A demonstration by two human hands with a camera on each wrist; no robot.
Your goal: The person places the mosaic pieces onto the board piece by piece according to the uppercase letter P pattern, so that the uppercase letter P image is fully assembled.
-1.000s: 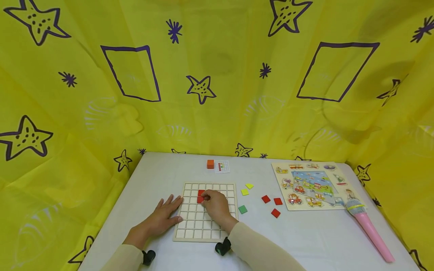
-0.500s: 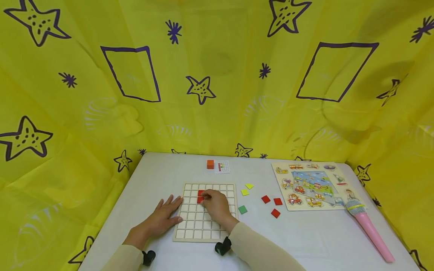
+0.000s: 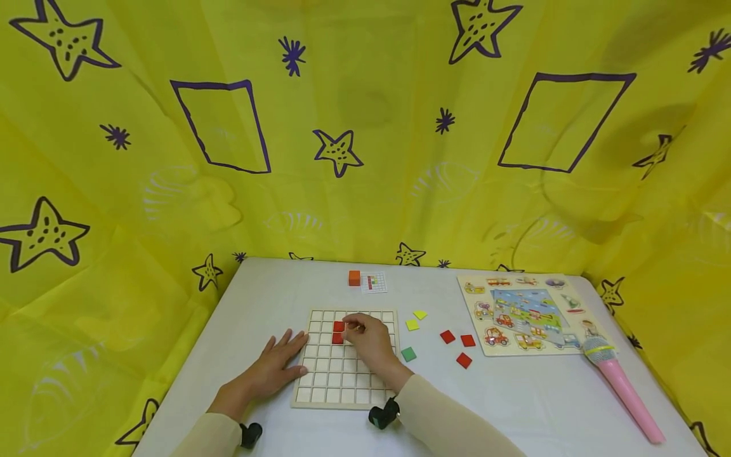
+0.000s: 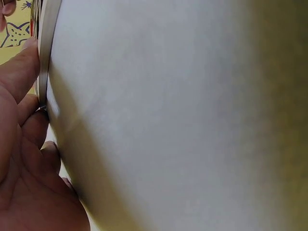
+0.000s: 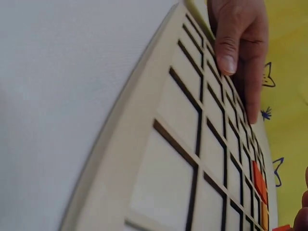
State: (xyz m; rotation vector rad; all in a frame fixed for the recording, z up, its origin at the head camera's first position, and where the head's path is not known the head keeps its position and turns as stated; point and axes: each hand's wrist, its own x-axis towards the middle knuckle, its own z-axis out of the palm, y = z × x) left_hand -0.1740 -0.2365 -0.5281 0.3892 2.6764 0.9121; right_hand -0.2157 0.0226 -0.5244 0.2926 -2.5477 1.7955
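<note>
A wooden grid board (image 3: 342,405) with square cells lies on the white table. Two red square tiles (image 3: 338,338) sit in its upper left-middle cells. My left hand (image 3: 274,363) lies flat on the table, thumb and fingertips at the board's left edge (image 4: 45,57). Over the board's upper right part is my right hand (image 3: 374,346), fingers bent and fingertips just right of the red tiles. A bit of yellow shows under its fingers. In the right wrist view a red edge (image 5: 281,227) appears beside the fingertips; I cannot tell whether they pinch it.
Yellow tiles (image 3: 412,325), a green tile (image 3: 408,354) and red tiles (image 3: 464,360) lie right of the board. Behind it are an orange cube (image 3: 354,278) and a pattern card (image 3: 374,282). At far right are a vehicle puzzle (image 3: 480,298) and a pink toy microphone (image 3: 628,393).
My right hand has shifted slightly to the right and its fingertips have come away from the red tiles, which now show more fully. My left hand has stayed in place.
</note>
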